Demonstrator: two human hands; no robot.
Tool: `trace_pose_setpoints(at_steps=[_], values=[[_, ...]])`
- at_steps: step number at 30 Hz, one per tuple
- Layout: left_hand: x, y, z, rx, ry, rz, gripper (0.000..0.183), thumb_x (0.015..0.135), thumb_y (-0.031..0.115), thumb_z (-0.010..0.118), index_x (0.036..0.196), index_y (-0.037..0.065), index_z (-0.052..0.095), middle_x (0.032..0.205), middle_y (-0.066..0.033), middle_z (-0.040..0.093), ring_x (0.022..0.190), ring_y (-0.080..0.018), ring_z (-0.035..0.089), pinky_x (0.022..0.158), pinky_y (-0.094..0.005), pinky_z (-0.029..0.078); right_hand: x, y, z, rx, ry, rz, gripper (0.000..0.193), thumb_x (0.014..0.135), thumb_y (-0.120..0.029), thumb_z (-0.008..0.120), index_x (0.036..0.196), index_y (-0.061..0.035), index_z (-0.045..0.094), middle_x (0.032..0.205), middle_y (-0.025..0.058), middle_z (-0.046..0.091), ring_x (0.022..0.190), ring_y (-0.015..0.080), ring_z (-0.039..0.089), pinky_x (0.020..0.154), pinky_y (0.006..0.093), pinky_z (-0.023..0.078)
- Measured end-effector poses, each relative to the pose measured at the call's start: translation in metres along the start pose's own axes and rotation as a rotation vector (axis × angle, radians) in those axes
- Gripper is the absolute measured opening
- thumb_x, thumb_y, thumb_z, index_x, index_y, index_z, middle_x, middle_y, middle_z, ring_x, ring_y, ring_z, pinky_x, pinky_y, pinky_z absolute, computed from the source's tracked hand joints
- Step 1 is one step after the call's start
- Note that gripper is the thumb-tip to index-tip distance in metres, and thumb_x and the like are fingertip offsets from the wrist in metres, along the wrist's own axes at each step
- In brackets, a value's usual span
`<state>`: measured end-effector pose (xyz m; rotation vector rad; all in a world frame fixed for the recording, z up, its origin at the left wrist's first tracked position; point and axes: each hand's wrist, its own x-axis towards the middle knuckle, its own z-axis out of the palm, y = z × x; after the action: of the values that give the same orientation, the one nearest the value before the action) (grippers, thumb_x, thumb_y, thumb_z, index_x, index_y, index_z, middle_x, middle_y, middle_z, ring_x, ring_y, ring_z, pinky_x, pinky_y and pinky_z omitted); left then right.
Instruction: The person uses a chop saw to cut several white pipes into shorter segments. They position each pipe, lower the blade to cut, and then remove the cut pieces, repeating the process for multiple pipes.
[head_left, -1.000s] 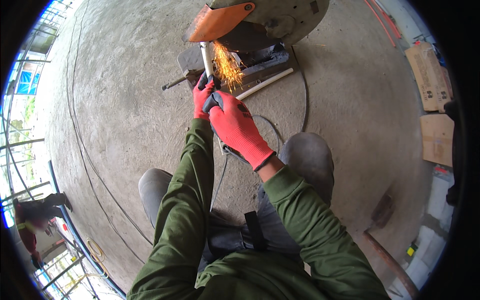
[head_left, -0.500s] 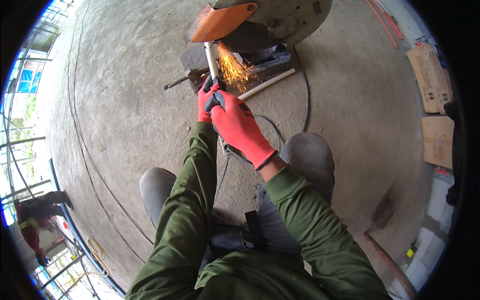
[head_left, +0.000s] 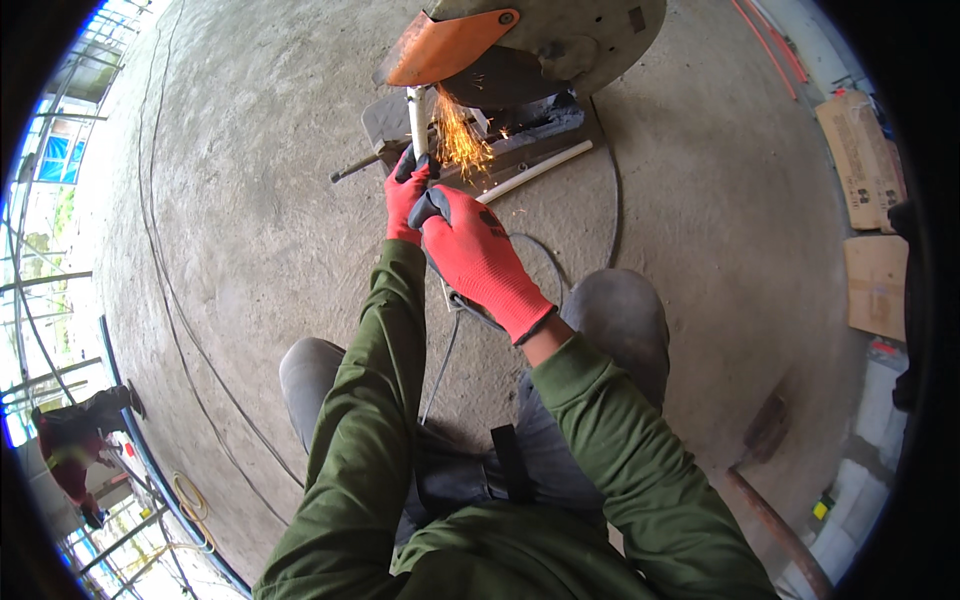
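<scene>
My left hand (head_left: 405,198), in a red glove with dark fingertips, is closed round a slim white pipe (head_left: 419,125). The pipe's far end meets the cut-off saw (head_left: 560,60) beside its orange guard (head_left: 435,50), and orange sparks (head_left: 460,140) spray down to the right of it. Just right of and nearer than the left hand, my right hand (head_left: 470,245), gloved the same way, is closed with its thumb pressed on the fingers. It lies in line with the pipe, but what it grips is hidden. Another white pipe (head_left: 535,172) lies slanting by the saw base.
A dark rod (head_left: 355,167) sticks out left of the saw base. A grey cable (head_left: 615,200) runs across the concrete floor; thin cords (head_left: 160,250) lie at left. Cardboard boxes (head_left: 875,285) line the right. Another person (head_left: 75,450) is at the far left by scaffolding.
My left hand has shifted slightly left and a little apart from the right hand. The pipe stands a bit more upright in view. Sparks now fall more steeply downward.
</scene>
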<state>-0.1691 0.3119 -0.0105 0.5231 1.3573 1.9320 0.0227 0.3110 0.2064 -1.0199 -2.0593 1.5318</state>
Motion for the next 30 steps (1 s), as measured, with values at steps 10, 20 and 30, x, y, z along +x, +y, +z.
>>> trace_pose_setpoints(at_steps=[10,20,30], values=[[0.004,0.020,-0.004,0.178,0.017,0.062,0.043,0.095,0.007,0.074,0.137,0.001,0.064,0.108,0.0020,0.070,0.091,-0.0065,0.061,0.084,-0.0234,0.050,-0.004,0.002,0.005,-0.007,-0.020,-0.014,0.017,0.094,-0.018,0.050,0.095,-0.0054,0.062,0.090,0.0199,0.065,0.084,0.0396,0.064,0.078,0.0447,0.050],[-0.031,0.012,0.008,-0.319,-0.037,-0.118,0.036,0.100,0.008,0.069,0.135,0.003,0.064,0.096,0.0022,0.067,0.078,-0.0082,0.060,0.069,-0.0251,0.050,-0.004,-0.007,0.002,0.094,-0.077,0.028,0.017,0.095,-0.017,0.049,0.094,-0.0051,0.062,0.086,0.0179,0.064,0.077,0.0308,0.062,0.073,0.0394,0.050],[-0.096,0.026,0.045,-0.280,0.085,-0.097,0.030,0.095,-0.004,0.058,0.123,0.000,0.066,0.108,-0.0054,0.073,0.096,-0.0139,0.069,0.087,-0.0304,0.057,0.011,0.016,0.015,-0.185,0.275,-0.027,0.034,0.096,-0.030,0.062,0.113,0.0003,0.059,0.110,0.0240,0.067,0.104,0.0436,0.065,0.087,0.0486,0.051]])
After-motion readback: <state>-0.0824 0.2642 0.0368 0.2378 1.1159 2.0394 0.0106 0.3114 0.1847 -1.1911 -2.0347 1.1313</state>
